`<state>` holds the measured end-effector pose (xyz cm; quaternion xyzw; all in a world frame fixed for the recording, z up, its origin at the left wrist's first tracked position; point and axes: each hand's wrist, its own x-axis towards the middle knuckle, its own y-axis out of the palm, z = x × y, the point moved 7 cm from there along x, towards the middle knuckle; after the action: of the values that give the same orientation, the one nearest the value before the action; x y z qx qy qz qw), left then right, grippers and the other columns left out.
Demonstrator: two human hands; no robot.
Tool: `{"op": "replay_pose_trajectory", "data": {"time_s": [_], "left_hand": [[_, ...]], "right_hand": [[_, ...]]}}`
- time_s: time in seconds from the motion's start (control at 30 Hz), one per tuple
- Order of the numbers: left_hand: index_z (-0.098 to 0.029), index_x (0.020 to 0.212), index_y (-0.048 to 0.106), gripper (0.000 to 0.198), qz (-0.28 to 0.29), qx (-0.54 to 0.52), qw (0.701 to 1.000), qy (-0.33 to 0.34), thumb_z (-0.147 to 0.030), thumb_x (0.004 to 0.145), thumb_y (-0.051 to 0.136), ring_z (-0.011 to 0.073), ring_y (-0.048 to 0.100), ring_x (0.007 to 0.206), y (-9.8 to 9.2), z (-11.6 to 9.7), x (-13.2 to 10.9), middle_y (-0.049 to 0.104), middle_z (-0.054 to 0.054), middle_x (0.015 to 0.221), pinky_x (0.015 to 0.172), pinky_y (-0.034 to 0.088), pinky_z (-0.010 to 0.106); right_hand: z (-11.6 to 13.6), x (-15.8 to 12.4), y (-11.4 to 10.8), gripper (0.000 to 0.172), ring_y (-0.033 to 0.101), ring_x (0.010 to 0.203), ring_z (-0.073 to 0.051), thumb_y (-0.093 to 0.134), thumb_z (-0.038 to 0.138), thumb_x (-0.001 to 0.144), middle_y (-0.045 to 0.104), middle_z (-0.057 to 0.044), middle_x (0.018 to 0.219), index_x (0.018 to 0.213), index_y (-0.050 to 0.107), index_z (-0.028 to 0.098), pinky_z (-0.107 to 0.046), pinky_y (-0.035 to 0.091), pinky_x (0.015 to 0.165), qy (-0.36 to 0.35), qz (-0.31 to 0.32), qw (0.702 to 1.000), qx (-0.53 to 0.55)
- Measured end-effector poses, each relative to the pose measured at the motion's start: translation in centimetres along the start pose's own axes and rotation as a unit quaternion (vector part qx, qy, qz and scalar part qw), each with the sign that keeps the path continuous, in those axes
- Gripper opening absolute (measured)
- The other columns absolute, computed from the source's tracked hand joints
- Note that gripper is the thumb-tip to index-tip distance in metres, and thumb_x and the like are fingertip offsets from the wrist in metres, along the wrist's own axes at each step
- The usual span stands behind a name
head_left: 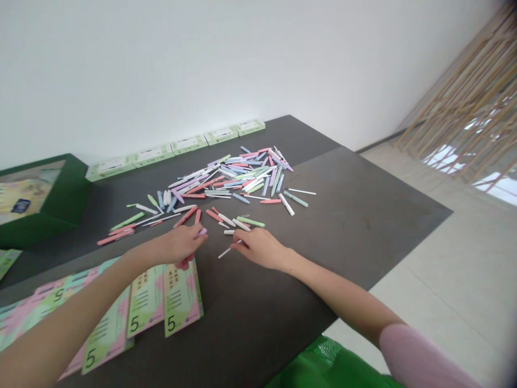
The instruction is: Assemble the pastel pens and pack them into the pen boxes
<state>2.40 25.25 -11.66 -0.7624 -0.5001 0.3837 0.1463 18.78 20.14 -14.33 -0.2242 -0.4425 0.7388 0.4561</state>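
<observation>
A heap of several pastel pens and caps (pixel 238 178) in pink, purple, blue, green and white lies spread over the dark table (pixel 363 215). My left hand (pixel 180 245) is closed round pink and purple pen pieces at the near edge of the heap. My right hand (pixel 260 247) is beside it, fingers pinched on a thin white refill (pixel 229 250) that rests on the table. Loose pink pens (pixel 115 236) lie to the left.
Green and pink cards (pixel 180 296) marked 5 lie in a row under my left arm. A row of light green boxes (pixel 177 146) lines the wall. A dark green box (pixel 36 199) stands at the left. The table edge drops to a tiled floor on the right.
</observation>
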Motion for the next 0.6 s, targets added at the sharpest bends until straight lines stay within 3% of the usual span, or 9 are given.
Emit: {"op": "replay_pose_trajectory", "data": {"time_s": [0.1,0.2,0.27,0.33,0.43,0.53,0.6], "left_hand": [[-0.021,0.089,0.062,0.032,0.008,-0.039,0.999,-0.034,-0.044,0.068,0.07,0.0194,0.049,0.026,-0.1,0.4,-1.1,0.053,-0.003,0.038,0.031,0.032,0.025],[-0.021,0.084,0.058,0.03,-0.004,-0.113,0.992,-0.052,-0.046,0.071,0.067,0.0192,0.055,0.031,0.4,1.0,-2.2,0.06,-0.001,0.044,0.033,0.038,0.023],[-0.02,0.083,0.056,0.026,-0.017,-0.182,0.981,-0.064,-0.044,0.078,0.063,0.0218,0.066,0.045,1.1,1.7,-2.8,0.067,0.003,0.053,0.044,0.051,0.027],[-0.019,0.083,0.055,0.019,-0.036,-0.259,0.963,-0.071,-0.037,0.086,0.054,0.022,0.072,0.064,1.7,2.2,-3.3,0.072,0.007,0.064,0.064,0.059,0.032],[-0.018,0.077,0.052,0.018,-0.084,-0.393,0.913,-0.074,-0.023,0.092,0.041,0.0199,0.074,0.086,2.3,2.7,-4.2,0.076,0.013,0.086,0.088,0.057,0.035],[-0.019,0.074,0.048,0.025,-0.129,-0.481,0.864,-0.073,-0.015,0.093,0.033,0.0191,0.072,0.097,2.8,2.3,-5.3,0.073,0.017,0.103,0.095,0.054,0.036],[-0.018,0.077,0.049,0.025,-0.139,-0.524,0.835,-0.088,-0.013,0.094,0.031,0.0201,0.07,0.102,3.6,1.8,-6.2,0.071,0.018,0.109,0.096,0.054,0.038]], "right_hand": [[1.0,0.3,1.4,0.029,0.068,0.078,-0.023,0.053,0.041,0.094,0.071,-0.01,0.087,0.11,0.058,0.018,-0.028,0.045,0.064,0.006,0.017,0.998,-0.066],[1.5,0.3,1.9,0.046,0.07,0.076,-0.027,0.057,0.045,0.091,0.072,-0.014,0.087,0.126,0.051,0.015,-0.031,0.048,0.061,0.025,0.018,0.992,-0.124],[1.6,-0.1,1.4,0.056,0.07,0.074,-0.028,0.053,0.047,0.092,0.072,-0.016,0.087,0.136,0.043,0.013,-0.032,0.048,0.059,0.037,0.008,0.987,-0.154],[1.8,-0.7,0.6,0.052,0.07,0.071,-0.026,0.044,0.045,0.097,0.072,-0.014,0.083,0.14,0.039,0.016,-0.031,0.047,0.058,0.034,0.001,0.984,-0.173],[4.0,-1.9,-0.2,0.037,0.066,0.062,-0.019,0.039,0.027,0.1,0.069,-0.005,0.069,0.137,0.042,0.022,-0.026,0.042,0.054,-0.078,-0.016,0.974,-0.211],[7.7,-3.2,-0.4,0.035,0.057,0.049,-0.013,0.036,0.012,0.096,0.062,0.002,0.057,0.128,0.048,0.021,-0.026,0.034,0.047,-0.242,-0.081,0.934,-0.249],[9.4,-3.3,-0.6,0.037,0.051,0.043,-0.012,0.033,0.007,0.094,0.058,0.004,0.052,0.124,0.05,0.019,-0.026,0.03,0.043,-0.287,-0.139,0.912,-0.256]]}}
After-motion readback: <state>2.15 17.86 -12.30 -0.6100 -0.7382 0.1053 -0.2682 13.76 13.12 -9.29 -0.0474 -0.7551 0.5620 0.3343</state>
